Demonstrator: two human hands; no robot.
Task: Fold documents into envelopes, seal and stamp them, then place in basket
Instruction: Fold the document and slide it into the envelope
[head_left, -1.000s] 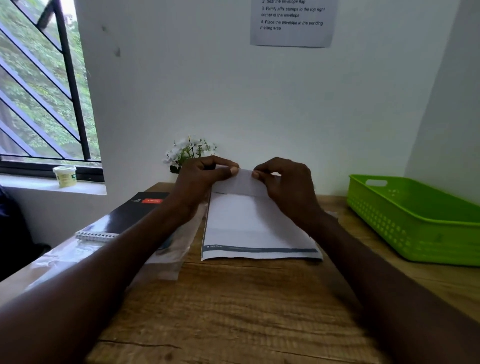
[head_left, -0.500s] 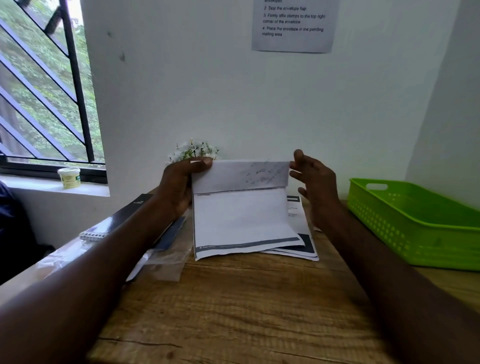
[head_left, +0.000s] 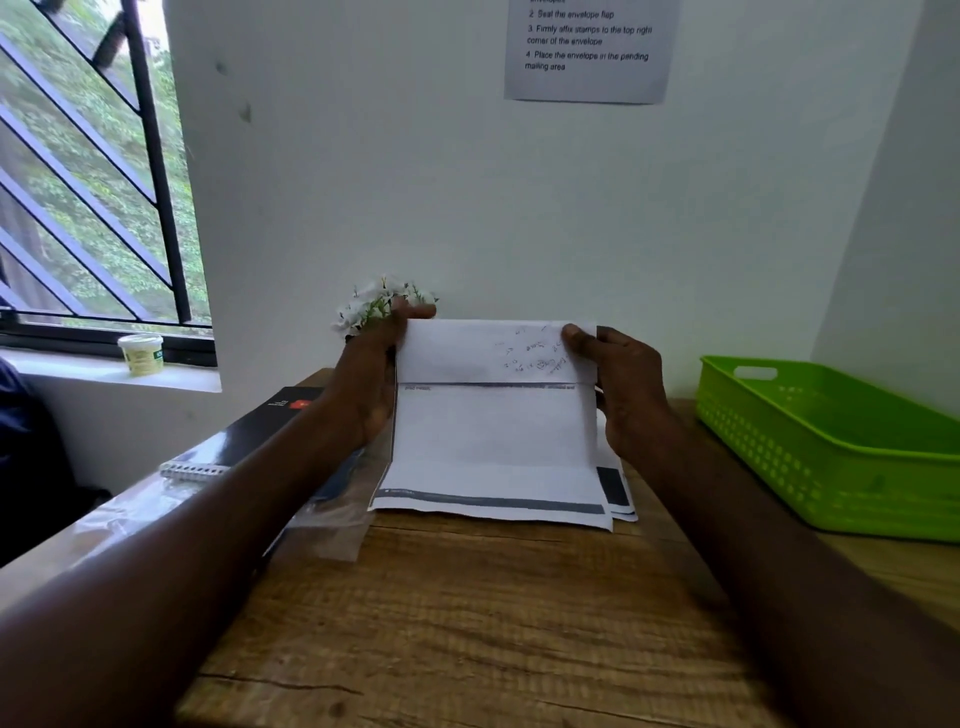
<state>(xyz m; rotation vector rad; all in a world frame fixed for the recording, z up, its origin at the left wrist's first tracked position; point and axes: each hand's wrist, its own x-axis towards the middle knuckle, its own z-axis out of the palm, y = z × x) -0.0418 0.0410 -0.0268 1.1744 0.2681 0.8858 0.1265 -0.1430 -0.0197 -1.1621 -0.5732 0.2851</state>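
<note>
Fingers of left hand (head_left: 371, 374) and right hand (head_left: 626, 387) pinch the top corners of the document (head_left: 493, 426), held upright, lower edge on the wooden table (head_left: 467, 623). Looks light, floppy, creases easily; best gripped at edges. Green basket (head_left: 831, 447) stands well apart at right, notebook (head_left: 249, 436) at left; path looks unobstructed.
</note>
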